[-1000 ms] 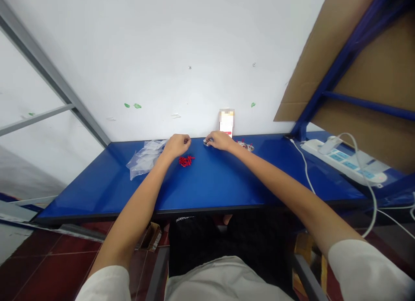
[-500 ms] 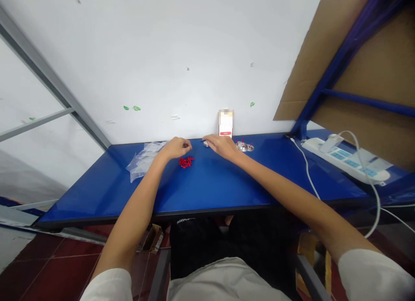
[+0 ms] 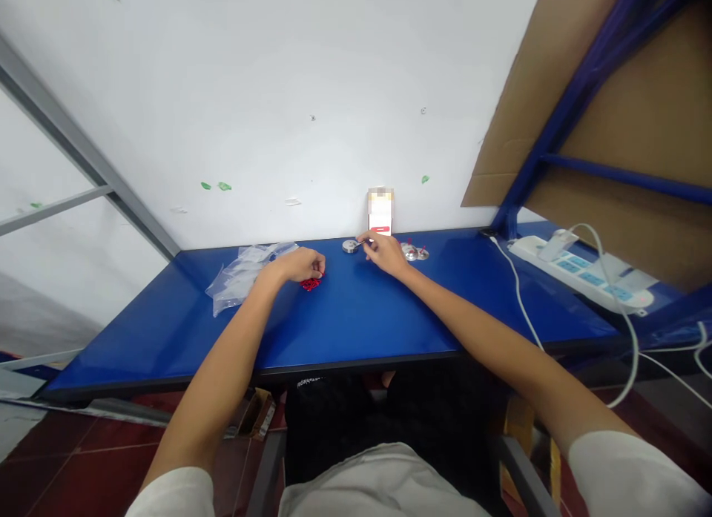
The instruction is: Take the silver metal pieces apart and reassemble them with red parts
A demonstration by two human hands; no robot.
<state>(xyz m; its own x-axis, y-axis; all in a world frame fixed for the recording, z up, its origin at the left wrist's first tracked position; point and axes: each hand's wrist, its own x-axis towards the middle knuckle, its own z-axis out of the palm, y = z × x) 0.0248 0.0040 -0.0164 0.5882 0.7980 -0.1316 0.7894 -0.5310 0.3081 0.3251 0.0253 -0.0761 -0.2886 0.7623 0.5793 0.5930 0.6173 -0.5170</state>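
My left hand (image 3: 303,265) reaches down at a small pile of thin red pieces (image 3: 310,285), with fingers pinched together at its edge. Whether a piece is between the fingertips is hidden. In my right hand (image 3: 386,253) a thin dark tool (image 3: 360,242), perhaps tweezers, points left. Its tip is over or beside a small round silver tin (image 3: 350,246) on the blue table. Just right of that hand lie shiny metal discs (image 3: 411,252) with red pieces standing up from them.
Clear plastic bags (image 3: 239,276) lie left of my left hand on the blue table (image 3: 356,317). A phone (image 3: 381,211) leans against the white wall behind. At the right sits a white power strip (image 3: 581,274) with plugs and a looping white cable (image 3: 628,331).
My left hand has come down onto the red pile. My right hand has drawn back slightly, leaving the silver tin and the thin tool in fuller view. The camera has shifted a little.
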